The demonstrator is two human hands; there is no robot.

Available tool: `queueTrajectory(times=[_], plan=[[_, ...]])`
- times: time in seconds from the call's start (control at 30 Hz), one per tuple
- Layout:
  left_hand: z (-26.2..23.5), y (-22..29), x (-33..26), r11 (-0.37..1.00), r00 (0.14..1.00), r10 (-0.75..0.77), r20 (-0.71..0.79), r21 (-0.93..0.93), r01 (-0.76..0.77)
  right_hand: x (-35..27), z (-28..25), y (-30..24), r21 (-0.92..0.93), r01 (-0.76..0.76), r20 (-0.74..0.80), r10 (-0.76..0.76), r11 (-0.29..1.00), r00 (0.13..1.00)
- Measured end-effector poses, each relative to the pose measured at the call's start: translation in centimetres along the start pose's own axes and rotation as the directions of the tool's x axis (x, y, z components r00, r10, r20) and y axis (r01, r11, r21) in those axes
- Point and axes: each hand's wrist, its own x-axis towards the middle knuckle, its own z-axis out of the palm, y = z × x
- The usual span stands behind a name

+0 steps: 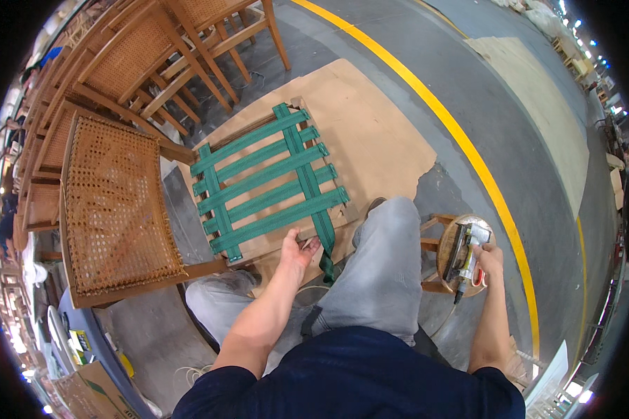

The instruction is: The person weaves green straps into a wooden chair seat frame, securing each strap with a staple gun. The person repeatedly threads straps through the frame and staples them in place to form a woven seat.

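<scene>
Count the webbing first: 5 green straps [262,184] run side by side across the seat frame [241,134], and 2 cross straps [307,174] intersect them. The seat frame belongs to 1 wooden chair [206,268], located in front of you and left of centre, over 1 cardboard sheet [381,140]. Its 1 cane back panel [115,202] is on your left.

Your left hand [299,253] is at the near edge of the seat frame, fingers curled; you cannot tell from this view how firmly they grip. Near it, 1 loose strap end [326,267] hangs beside your right leg [388,258].

Your right hand [491,258] is wrapped around the handle of 1 staple gun [474,241], positioned over 1 round stool [443,253]. An air hose [442,325] trails from the tool toward you.

Note the obstruction: your right leg stands between the seat frame and the stool. Beyond the chair, at least 3 more cane chairs [129,63] crowd the upper left; overlap prevents an exact count. A yellow floor line [444,106] curves past the stool's right side
</scene>
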Motion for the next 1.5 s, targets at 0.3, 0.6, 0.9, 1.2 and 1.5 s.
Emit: queueTrajectory(times=[0.3, 0.6, 0.9, 1.2, 1.5], plan=[[-1.6, -5.7, -1.2, 0.848, 0.973, 0.126, 0.194, 0.488, -0.208, -6.3, 3.7, -2.7, 0.301, 0.554, -0.174, -0.526, 0.776, 0.832], [-3.3, -11.3, -2.7, 0.290, 0.980, -0.076, 0.184, 0.944, -0.154, -6.3, 25.4, -15.4, 0.129, 0.527, 0.797, -0.404, 0.840, 0.449], [-6.4, -9.2, -0.1, -0.178, 0.971, 0.145, 0.189, 0.971, -0.163, -9.2, 34.8, -15.6, 0.042, 0.345, 0.358, -0.337, 0.937, 0.871], [-1.7, -6.6, 4.6, 0.859, 0.835, -0.512, 0.202, 0.093, 0.504, -2.5, 41.3, -11.6, 0.097, 0.034, 0.664, -0.090, 0.995, 0.743], [4.1, -6.4, 6.2, 0.858, 0.906, -0.367, -0.209, -0.451, 0.244, -2.7, 43.5, -17.1, -0.094, 0.086, 0.608, -0.011, 0.992, 0.794]])
